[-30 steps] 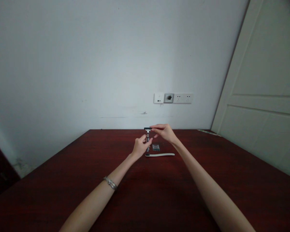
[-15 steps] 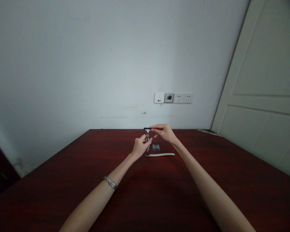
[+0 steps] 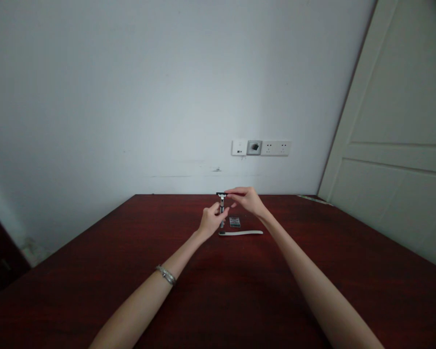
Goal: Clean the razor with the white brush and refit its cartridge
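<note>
A small metal razor [image 3: 222, 199] stands upright over the dark red table [image 3: 240, 291], far ahead of me. My left hand [image 3: 211, 220] is closed round its handle. My right hand [image 3: 247, 199] pinches the dark head at the top from the right side. Just behind and right of the handle lies a small dark blade packet [image 3: 234, 222]. A white toothbrush [image 3: 241, 233] lies flat on the table in front of both hands. A metal bracelet [image 3: 166, 275] sits on my left wrist.
A white wall rises behind the table with a row of sockets [image 3: 260, 147]. A pale door [image 3: 396, 145] stands at the right. A thin light strip [image 3: 315, 199] lies at the table's far right corner.
</note>
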Demonstrator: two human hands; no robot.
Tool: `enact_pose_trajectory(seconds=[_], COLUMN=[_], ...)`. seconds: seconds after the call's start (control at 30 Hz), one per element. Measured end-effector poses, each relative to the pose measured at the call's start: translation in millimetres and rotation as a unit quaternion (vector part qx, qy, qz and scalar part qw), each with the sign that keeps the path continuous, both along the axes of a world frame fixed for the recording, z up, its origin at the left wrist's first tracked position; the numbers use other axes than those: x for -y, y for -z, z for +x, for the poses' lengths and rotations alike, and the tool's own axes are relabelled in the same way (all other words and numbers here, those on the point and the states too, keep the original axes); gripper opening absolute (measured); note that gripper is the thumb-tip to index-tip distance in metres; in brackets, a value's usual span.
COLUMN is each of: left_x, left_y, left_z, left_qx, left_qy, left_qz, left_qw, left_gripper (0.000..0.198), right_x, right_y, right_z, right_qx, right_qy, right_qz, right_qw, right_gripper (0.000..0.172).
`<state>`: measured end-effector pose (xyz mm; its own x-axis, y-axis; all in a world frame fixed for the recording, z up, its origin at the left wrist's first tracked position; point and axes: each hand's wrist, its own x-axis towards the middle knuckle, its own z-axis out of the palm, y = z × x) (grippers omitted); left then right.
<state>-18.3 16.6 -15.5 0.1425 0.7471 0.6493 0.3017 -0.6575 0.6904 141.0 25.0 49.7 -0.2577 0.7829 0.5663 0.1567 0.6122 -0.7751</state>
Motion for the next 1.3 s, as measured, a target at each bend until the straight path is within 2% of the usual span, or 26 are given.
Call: enact_pose_trajectory(seconds=[0.87, 1.3], left_x=[3, -1], left_y=[-1.6, -2.4], left_z=[5, 2], left_qx=[0.030, 0.012], left_qy=[0.014, -0.003], left_qz=[-0.034, -0.001], left_qw=[0.999, 1.000], left_gripper=[0.025, 0.027], right_x=[5, -1], right_y=[-1.2, 6.5], right_z=[-3, -7], right_qx=[0.001, -0.053], right_qy=[0.011, 0.009], right_qz=[0.000, -0.005], right_qw=[1.000, 0.999], right_gripper=[0.026, 0.029])
